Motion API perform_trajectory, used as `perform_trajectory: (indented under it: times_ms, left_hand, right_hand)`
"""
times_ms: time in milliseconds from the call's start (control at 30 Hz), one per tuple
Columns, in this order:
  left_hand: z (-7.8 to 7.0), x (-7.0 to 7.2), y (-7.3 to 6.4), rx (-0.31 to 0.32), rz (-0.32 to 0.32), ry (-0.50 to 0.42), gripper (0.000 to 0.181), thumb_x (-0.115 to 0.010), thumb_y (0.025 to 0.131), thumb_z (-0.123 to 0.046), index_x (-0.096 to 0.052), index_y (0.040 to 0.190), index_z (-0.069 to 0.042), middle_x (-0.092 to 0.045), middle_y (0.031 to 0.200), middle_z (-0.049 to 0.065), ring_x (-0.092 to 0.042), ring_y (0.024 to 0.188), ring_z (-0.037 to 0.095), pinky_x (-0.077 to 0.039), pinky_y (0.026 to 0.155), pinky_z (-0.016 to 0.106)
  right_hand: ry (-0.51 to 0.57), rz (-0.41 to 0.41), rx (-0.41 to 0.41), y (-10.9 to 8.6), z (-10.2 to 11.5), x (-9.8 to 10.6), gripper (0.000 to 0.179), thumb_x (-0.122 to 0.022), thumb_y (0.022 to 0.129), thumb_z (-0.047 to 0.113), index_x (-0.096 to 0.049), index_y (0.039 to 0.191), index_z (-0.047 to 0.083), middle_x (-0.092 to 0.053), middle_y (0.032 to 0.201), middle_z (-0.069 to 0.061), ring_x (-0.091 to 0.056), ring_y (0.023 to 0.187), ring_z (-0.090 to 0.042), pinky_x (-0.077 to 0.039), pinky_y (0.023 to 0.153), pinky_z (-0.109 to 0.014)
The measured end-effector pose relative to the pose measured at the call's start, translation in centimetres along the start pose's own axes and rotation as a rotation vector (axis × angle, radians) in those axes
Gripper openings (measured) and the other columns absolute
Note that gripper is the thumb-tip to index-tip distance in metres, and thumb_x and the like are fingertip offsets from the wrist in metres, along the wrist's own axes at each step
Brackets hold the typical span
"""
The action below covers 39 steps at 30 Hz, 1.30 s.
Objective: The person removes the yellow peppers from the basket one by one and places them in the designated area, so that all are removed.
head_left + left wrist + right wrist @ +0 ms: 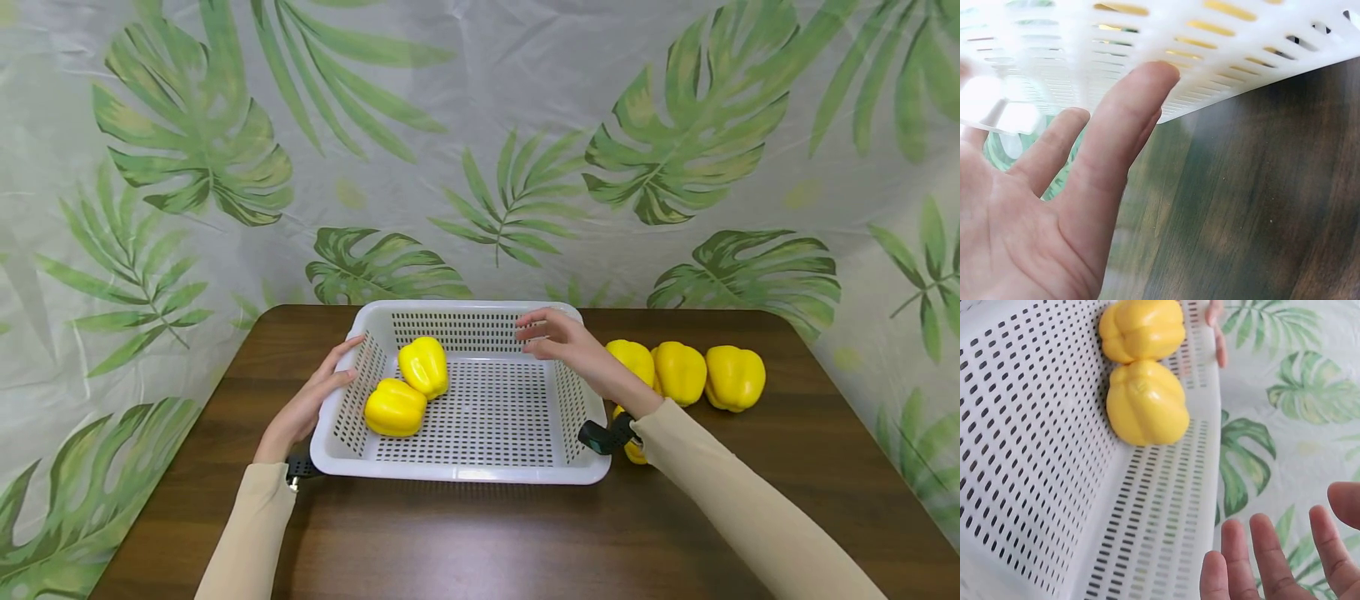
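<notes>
A white perforated plastic basket (487, 473) rests on the brown table. Two yellow bell peppers (424, 367) lie against each other in its left half, also visible in the right wrist view (1147, 403). My left hand (318, 392) lies along the basket's left side, straight fingers at the rim. In the left wrist view the thumb (1138, 119) touches the slotted outer wall. Over the right rear part of the basket, my right hand (562, 337) hovers with nothing in it, fingers loosely bent and spread.
Right of the basket, several more yellow bell peppers (735, 378) sit on the wooden table (465, 542). The right wrist and forearm partly hide some of them. A leaf-patterned cloth (517, 108) hangs behind the table's far edge.
</notes>
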State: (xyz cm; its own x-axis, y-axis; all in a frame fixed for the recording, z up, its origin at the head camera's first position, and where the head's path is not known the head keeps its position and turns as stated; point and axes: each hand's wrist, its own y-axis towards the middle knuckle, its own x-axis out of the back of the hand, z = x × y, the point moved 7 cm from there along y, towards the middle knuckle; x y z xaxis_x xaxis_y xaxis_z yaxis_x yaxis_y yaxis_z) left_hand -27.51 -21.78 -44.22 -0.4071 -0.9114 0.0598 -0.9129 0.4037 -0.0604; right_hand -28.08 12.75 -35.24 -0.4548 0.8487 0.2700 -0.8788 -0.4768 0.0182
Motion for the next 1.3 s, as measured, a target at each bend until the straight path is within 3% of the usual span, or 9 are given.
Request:
perform_trajectory:
  times_ms: [333, 533, 1000, 1300]
  left_hand:
    - [0.0, 0.0, 0.0, 0.003, -0.003, 0.003, 0.058, -0.042, 0.101, -0.024, -0.015, 0.152, -0.029, -0.007, 0.155, 0.017, -0.030, 0.127, 0.053, -0.050, 0.078, 0.059]
    - [0.0, 0.1, 0.0, 0.005, -0.006, 0.000, 0.058, -0.043, 0.101, -0.024, -0.015, 0.152, -0.028, -0.007, 0.155, 0.017, -0.030, 0.126, 0.054, -0.050, 0.078, 0.059]
    - [0.0, 0.1, 0.0, 0.012, -0.013, 0.009, 0.059, -0.042, 0.101, -0.024, -0.015, 0.152, -0.029, -0.008, 0.155, 0.017, -0.033, 0.124, 0.055, -0.050, 0.077, 0.059]
    - [0.0, 0.1, 0.1, 0.002, -0.012, 0.015, 0.060, -0.043, 0.100, -0.023, -0.014, 0.152, -0.029, -0.007, 0.155, 0.017, -0.032, 0.124, 0.055, -0.050, 0.077, 0.059]
  right_hand:
    - [0.007, 0.047, -0.056, 2.0, -0.8, -3.5, 0.039, -0.056, 0.096, 0.012, -0.047, 0.133, 0.003, -0.054, 0.128, -0.021, -0.056, 0.110, -0.036, -0.046, 0.091, -0.044]
    - [-0.012, 0.096, -0.081, 3.1, -1.5, -5.1, 0.042, -0.057, 0.094, 0.011, -0.047, 0.135, 0.006, -0.054, 0.128, -0.017, -0.055, 0.111, -0.030, -0.045, 0.092, -0.047]
    - [-0.061, 0.162, -0.134, 5.8, -2.7, -7.7, 0.052, -0.060, 0.091, 0.009, -0.044, 0.140, 0.013, -0.041, 0.142, -0.013, -0.038, 0.129, -0.033, -0.038, 0.098, -0.057]
    - [-0.106, 0.196, -0.136, 7.2, -3.2, -8.7, 0.056, -0.060, 0.091, 0.014, -0.041, 0.143, 0.014, -0.032, 0.147, -0.020, -0.034, 0.130, -0.036, -0.041, 0.094, -0.057]
